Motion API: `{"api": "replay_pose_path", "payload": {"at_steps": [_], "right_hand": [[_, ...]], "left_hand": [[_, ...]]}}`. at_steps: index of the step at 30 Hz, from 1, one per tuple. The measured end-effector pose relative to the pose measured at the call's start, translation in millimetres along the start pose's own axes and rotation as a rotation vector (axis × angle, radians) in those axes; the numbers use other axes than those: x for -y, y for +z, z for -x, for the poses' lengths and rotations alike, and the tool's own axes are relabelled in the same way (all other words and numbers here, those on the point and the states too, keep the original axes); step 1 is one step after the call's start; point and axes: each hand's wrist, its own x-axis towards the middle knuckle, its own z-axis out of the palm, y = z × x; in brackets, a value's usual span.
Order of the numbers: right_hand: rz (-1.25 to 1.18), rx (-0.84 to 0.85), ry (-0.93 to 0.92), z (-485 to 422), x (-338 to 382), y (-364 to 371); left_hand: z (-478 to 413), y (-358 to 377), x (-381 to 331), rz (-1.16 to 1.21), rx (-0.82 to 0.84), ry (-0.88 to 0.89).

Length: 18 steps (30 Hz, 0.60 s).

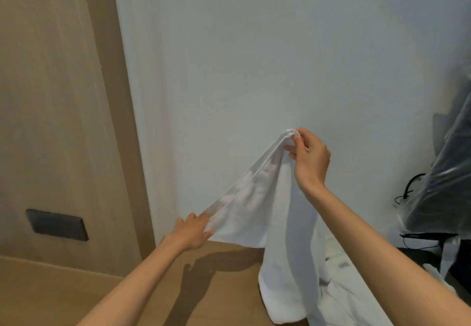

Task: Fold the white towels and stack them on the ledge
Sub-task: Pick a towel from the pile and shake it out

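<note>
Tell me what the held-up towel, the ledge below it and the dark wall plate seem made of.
The towel: likely cotton terry; white, matte, it drapes in soft folds with a thick rolled hem. The ledge: wood or wood-look laminate; brown, smooth, low sheen. The wall plate: dark grey, matte; plastic or metal, too blurred to settle.

Wooden ledge surface runs along the wall, a rumpled heap of white towels, maybe several, at its right.
</note>
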Motion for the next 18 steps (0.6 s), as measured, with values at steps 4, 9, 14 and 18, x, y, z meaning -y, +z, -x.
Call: {"api": "replay_pose_path", "payload": {"at_steps": [4, 9, 14, 18], "right_hand": [[0.153, -0.125, 0.135, 1, -18, -10], [0.240, -0.226, 0.247, -17, -19, -34], [0.195, -0.189, 0.269, -28, -14, -38], [0.116, -0.139, 0.391, -23, -13, -27]], "left_hand": [[-3, -20, 3, -0.112, -0.255, -0.122], [5, -95, 26, -0.199, -0.708, -0.022], [29, -156, 37, -0.245, -1.062, 0.037], [41, -172, 35, 0.017, -1.079, 0.022]]}}
